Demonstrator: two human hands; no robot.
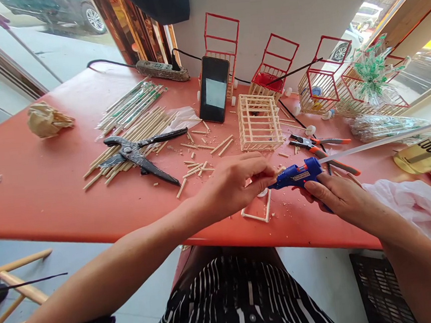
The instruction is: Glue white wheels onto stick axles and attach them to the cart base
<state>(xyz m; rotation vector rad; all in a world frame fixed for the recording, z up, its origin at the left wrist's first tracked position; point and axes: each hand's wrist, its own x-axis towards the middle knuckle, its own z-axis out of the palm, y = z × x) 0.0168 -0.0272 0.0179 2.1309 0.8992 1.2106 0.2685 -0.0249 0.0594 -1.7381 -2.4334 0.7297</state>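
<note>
My right hand (333,191) is wrapped around the grip of a blue hot glue gun (295,174), with a long translucent glue stick (380,142) sticking out of its back. The nozzle points left, to the fingertips of my left hand (245,179). Those fingers are pinched together on something small and pale that I cannot make out. Just below them, a small frame of wooden sticks (256,218) lies on the table, partly hidden by my hand. Beyond my hands stands an open crate of wooden sticks (260,122).
The red table (52,196) holds black-handled cutters (135,156), sticks (144,127), a propped phone (214,91) and orange-handled pliers (324,152). Small stick carts with red frames (273,66) line the wall near a power strip (162,70). White tissue (415,204) lies at right.
</note>
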